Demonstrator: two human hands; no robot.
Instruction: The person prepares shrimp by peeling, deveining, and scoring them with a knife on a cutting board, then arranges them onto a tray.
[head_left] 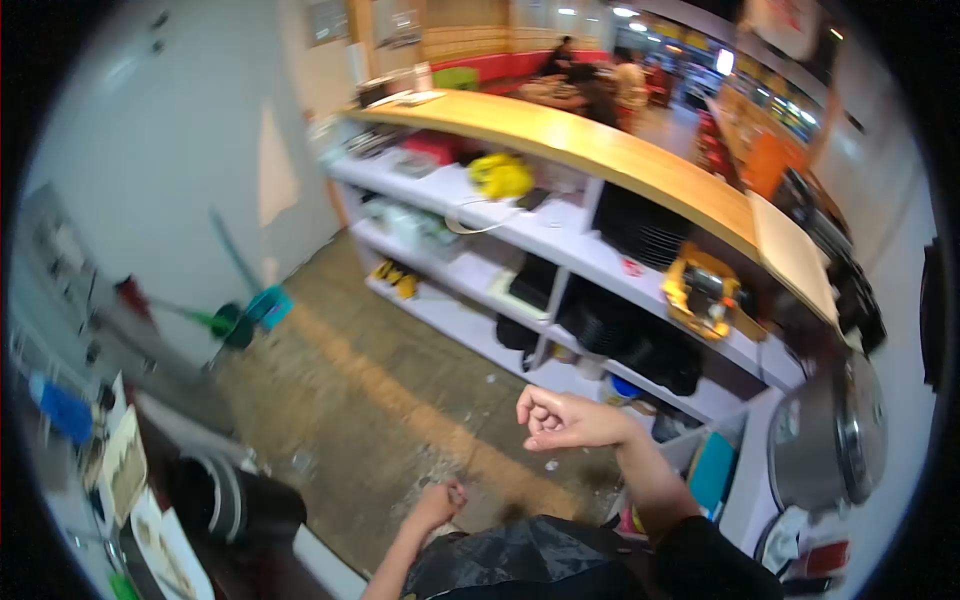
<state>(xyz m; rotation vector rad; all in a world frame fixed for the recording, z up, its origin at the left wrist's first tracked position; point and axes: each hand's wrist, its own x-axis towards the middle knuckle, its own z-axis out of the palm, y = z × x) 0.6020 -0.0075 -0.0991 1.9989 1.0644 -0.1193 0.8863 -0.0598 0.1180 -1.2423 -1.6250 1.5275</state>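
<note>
My right hand [570,418] is raised in front of my body with its fingers curled in, and nothing shows in it. Lower down, my left hand [437,505] hangs over the floor beside my dark patterned apron [520,560]. Its fingers are curled too, with no object visible in them. Neither hand touches anything I can see. Beyond the right hand stands a white shelf unit [450,265] with a wooden counter top [590,145]. The shelves hold several stacks of black trays [630,345], a yellow bundle [500,177] and a yellow basket [690,290].
A large metal pot [820,440] stands close on the right. To the left are a black bin [250,505], a teal dustpan [268,307] and a green broom [225,325] by the wall. Debris [435,465] lies on the floor. People [628,80] are beyond the counter.
</note>
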